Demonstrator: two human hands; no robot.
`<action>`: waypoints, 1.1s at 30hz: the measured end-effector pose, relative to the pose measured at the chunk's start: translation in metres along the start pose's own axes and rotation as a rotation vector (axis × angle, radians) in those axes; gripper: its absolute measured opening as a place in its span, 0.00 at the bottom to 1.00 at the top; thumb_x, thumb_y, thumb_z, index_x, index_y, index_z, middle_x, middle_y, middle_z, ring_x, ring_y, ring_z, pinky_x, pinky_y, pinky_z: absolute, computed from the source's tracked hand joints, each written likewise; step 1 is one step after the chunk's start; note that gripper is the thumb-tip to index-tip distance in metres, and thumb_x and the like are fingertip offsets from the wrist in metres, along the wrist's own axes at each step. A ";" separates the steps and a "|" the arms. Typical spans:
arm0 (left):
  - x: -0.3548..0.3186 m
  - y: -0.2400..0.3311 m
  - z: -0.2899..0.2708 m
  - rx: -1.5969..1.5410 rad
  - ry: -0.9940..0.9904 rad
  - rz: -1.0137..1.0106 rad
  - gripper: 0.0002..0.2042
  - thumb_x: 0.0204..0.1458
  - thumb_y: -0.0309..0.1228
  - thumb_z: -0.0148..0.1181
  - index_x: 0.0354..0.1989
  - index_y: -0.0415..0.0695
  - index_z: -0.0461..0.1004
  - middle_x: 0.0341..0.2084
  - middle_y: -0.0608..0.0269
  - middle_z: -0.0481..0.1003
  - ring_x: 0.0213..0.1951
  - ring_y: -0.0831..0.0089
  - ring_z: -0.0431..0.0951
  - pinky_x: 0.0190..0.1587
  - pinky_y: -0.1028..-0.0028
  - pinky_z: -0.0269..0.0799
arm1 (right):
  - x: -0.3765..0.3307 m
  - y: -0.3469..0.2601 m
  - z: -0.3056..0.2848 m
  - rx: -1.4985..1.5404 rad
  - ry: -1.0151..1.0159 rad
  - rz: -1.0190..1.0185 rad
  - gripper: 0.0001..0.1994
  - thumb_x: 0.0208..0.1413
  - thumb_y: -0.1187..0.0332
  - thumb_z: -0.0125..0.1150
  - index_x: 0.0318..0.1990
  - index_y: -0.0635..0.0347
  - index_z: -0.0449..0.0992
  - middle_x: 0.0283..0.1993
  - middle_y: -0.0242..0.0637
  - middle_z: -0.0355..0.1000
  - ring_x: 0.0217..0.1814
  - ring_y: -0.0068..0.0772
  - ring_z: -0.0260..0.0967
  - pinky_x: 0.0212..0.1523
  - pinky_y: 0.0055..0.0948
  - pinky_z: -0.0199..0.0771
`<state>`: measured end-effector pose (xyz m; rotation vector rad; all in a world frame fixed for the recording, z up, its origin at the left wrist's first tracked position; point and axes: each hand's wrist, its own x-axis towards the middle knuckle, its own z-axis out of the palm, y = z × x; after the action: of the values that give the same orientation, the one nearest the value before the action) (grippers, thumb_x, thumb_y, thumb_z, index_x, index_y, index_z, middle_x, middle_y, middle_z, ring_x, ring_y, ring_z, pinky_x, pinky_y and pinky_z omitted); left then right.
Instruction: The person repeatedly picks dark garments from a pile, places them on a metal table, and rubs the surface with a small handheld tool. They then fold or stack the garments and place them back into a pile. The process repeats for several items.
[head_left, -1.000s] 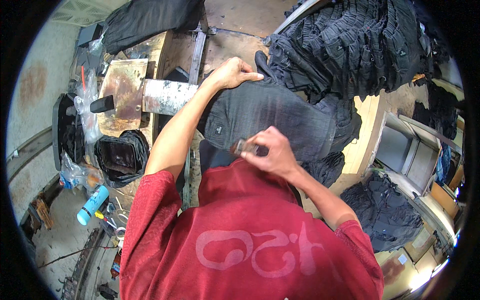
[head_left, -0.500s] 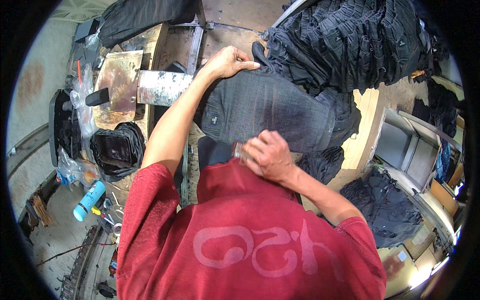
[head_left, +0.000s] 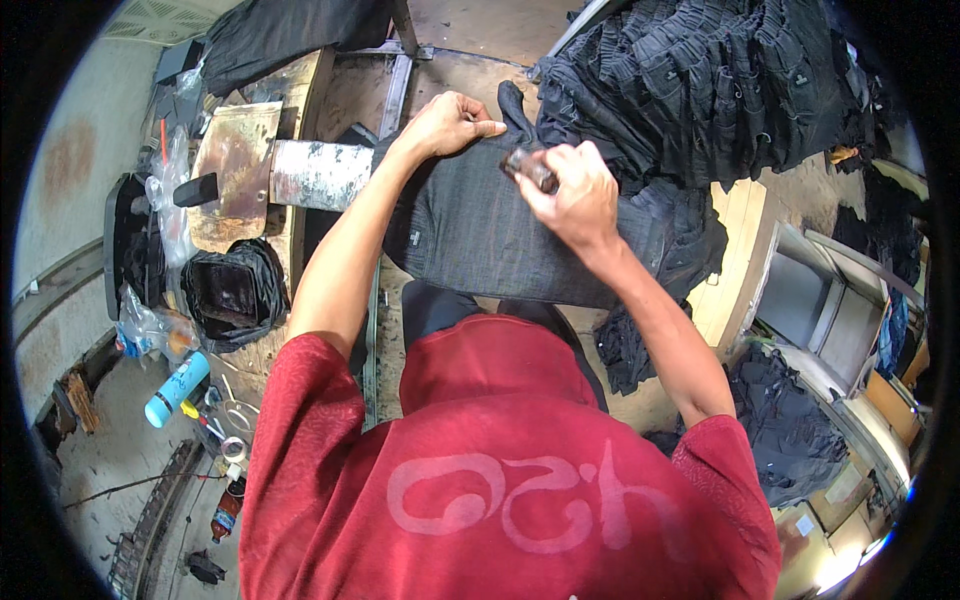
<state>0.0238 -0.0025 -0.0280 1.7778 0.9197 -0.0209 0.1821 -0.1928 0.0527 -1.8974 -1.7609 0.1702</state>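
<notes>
A dark grey denim garment (head_left: 480, 235) with a small patch near its left end lies stretched in front of me, over a paint-stained pale form (head_left: 325, 174) that sticks out at its left. My left hand (head_left: 450, 124) is closed on the garment's far edge, thumb and fingers pinching the cloth. In my right hand (head_left: 580, 195) is a small dark brown block (head_left: 528, 170), blurred by motion; whether it is a sanding block or a brush I cannot tell. It is over the garment's far part, right of my left hand, and contact with the cloth is unclear.
A heap of dark trousers (head_left: 700, 90) stands at the far right, with more dark cloth (head_left: 785, 425) lower right. On the left are a black plastic-lined container (head_left: 270, 325), a stained board (head_left: 235, 180) and a blue bottle (head_left: 178, 390). A metal frame (head_left: 395, 95) stands behind.
My right hand has moved away from me, from the garment's near edge to its far part, with the block in it. My left hand stays at nearly the same place on the cloth.
</notes>
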 end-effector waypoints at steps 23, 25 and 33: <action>-0.005 0.001 0.010 0.045 0.113 0.037 0.17 0.52 0.45 0.74 0.29 0.41 0.84 0.18 0.58 0.77 0.25 0.72 0.76 0.33 0.66 0.72 | -0.086 -0.026 -0.033 0.144 -0.380 -0.233 0.12 0.41 0.59 0.74 0.29 0.55 0.80 0.31 0.33 0.74 0.39 0.39 0.70 0.37 0.39 0.70; -0.007 0.004 0.010 0.057 0.123 0.033 0.17 0.52 0.45 0.74 0.30 0.41 0.84 0.19 0.58 0.78 0.25 0.72 0.76 0.34 0.66 0.73 | -0.102 -0.034 -0.042 0.388 -0.576 -0.085 0.13 0.44 0.57 0.74 0.29 0.56 0.83 0.30 0.35 0.75 0.37 0.40 0.71 0.37 0.41 0.74; -0.016 0.017 0.009 0.103 0.166 0.039 0.16 0.54 0.44 0.73 0.30 0.41 0.84 0.20 0.59 0.78 0.26 0.72 0.76 0.34 0.66 0.73 | -0.012 0.049 -0.023 0.124 -0.170 0.160 0.16 0.48 0.55 0.75 0.34 0.59 0.85 0.34 0.41 0.79 0.37 0.47 0.74 0.40 0.44 0.77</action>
<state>0.0258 -0.0208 -0.0108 1.9141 1.0172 0.1076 0.2342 -0.2115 0.0462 -1.9809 -1.6616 0.5018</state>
